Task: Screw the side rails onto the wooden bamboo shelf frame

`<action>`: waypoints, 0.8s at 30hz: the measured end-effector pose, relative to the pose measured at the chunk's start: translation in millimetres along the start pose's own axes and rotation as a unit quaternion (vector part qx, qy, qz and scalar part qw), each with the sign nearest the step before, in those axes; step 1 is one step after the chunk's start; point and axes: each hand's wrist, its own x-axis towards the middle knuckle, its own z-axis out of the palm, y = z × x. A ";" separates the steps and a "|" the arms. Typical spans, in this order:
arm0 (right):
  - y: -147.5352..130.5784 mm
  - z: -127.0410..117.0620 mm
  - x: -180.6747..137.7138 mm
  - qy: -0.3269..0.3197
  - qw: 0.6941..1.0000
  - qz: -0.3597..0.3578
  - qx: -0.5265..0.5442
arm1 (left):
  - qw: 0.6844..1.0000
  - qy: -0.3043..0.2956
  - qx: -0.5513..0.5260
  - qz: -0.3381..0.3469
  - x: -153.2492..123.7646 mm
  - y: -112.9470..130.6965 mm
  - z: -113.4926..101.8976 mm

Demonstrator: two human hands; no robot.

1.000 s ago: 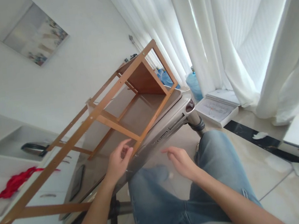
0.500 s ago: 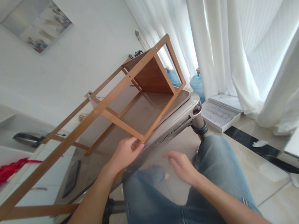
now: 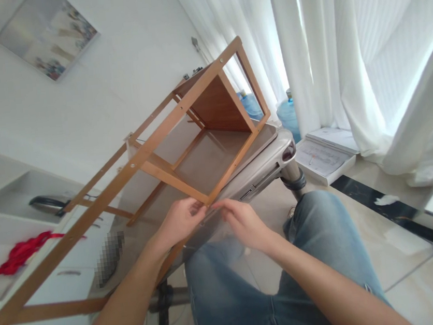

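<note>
A brown wooden rack (image 3: 159, 137) of slats and panels lies on its side across a glossy table (image 3: 219, 154). My left hand (image 3: 182, 219) is closed at the rack's near lower corner, its fingers partly hidden behind the wood and its thumb by the joint. From the right, my right hand (image 3: 244, 222) meets the same corner. Its index finger reaches to the joint and the other fingers are curled; anything pinched there is too small to make out.
A table leg (image 3: 293, 177) stands by my right knee. Beyond it are water jugs (image 3: 288, 115), an open white box (image 3: 323, 158) and long curtains (image 3: 317, 57). Red cloth (image 3: 21, 253) lies at the left near a white cabinet (image 3: 64, 284). A blurred patch covers something on the table.
My right hand has moved up and left from above my lap to the rack's corner. The left hand stays at that corner. The view has shifted slightly.
</note>
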 end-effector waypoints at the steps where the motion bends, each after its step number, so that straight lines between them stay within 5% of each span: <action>1: 2.0 1.4 -0.5 0.003 1.000 0.003 0.002 | 1.000 0.017 0.011 -0.001 -0.8 0.2 2.5; 12: 7.6 2.8 -8.9 0.010 1.000 0.027 -0.001 | 1.000 0.020 0.006 0.003 -3.4 -3.9 7.6; 24: -55.4 5.2 33.0 0.059 0.993 -0.006 0.098 | 0.991 -0.001 -0.132 0.005 -2.8 7.2 -58.5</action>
